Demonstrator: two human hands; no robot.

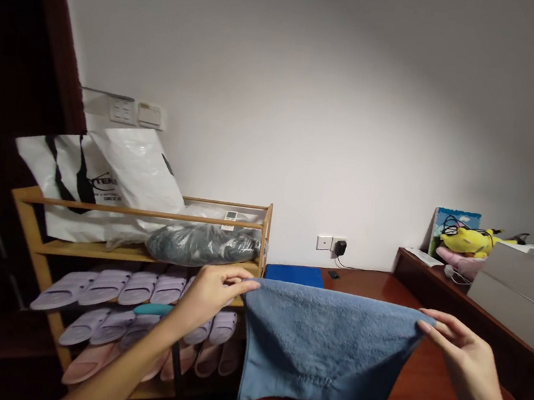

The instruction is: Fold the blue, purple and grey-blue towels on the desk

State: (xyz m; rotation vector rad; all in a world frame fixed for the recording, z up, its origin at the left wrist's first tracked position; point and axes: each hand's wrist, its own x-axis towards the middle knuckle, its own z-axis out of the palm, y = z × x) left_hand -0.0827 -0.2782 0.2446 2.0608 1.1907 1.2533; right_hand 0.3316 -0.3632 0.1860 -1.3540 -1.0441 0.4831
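Note:
A blue towel (326,345) hangs stretched between my two hands, over the reddish-brown wooden desk (440,380). My left hand (215,295) pinches its upper left corner between thumb and fingers. At the upper right corner, my right hand (458,350) holds the cloth in the same kind of pinch. The top edge runs nearly straight across, and the lower part drapes down with some faint lettering near the bottom hem. Part of the desk lies hidden behind the towel.
A wooden rack (44,282) on the left carries several lilac slippers (137,288), pink slippers (88,360) and white bags (138,170). A blue flat item (294,274) lies on the desk by a plugged-in black adapter (340,248). White drawers (520,292) and a yellow plush toy (468,241) stand right.

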